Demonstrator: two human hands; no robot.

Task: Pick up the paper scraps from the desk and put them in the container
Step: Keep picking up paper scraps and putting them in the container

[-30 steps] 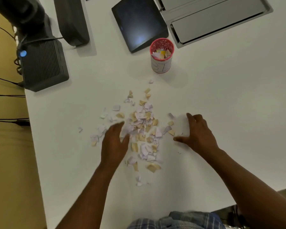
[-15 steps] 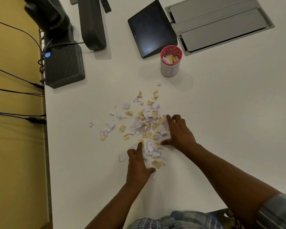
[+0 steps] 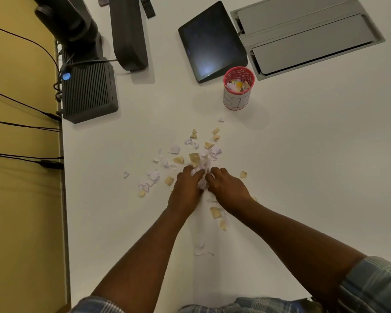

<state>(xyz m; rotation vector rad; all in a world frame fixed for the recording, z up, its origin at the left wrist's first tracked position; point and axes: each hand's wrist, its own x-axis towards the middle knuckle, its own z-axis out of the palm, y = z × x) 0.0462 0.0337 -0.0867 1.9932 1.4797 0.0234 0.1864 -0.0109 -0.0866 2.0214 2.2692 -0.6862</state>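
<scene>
- Nearest the wearer, both forearms reach forward from plaid sleeves and converge toward the middle of the white worktop (image 3: 303, 177), so the two hands can work as one scoop.
- A few stray scraps lie between the forearms, behind the hands; they seem to have slipped out of the scoop and would need a later pass.
- The left hand (image 3: 185, 190) lies knuckles up, fingers curled inward toward the right hand.
- The right hand (image 3: 228, 188) mirrors it, fingers bent and thumb side turned in.
- The hands are pressed together around a clump of scraps (image 3: 201, 175), white paper bulging out between the fingertips; I judge this a two-handed gather, since loose bits are too many to pinch one by one.
- How firmly the clump is held cannot be told, as the palms hide most of it.
- Just beyond the fingertips more white and tan scraps stay scattered on the worktop, spreading left and away; one tan piece sits alone just right of the right hand.
- Farther off stands the cup (image 3: 238, 91), upright, pink-rimmed, already holding some scraps, well apart from the hands. It sits straight ahead and slightly right, an easy carry from the pile.
- Behind it lie a dark tablet (image 3: 210, 39) and a grey hatch (image 3: 307, 35); dark equipment with cables lines the far left edge.
- The task looks partly done: much paper is still out.
</scene>
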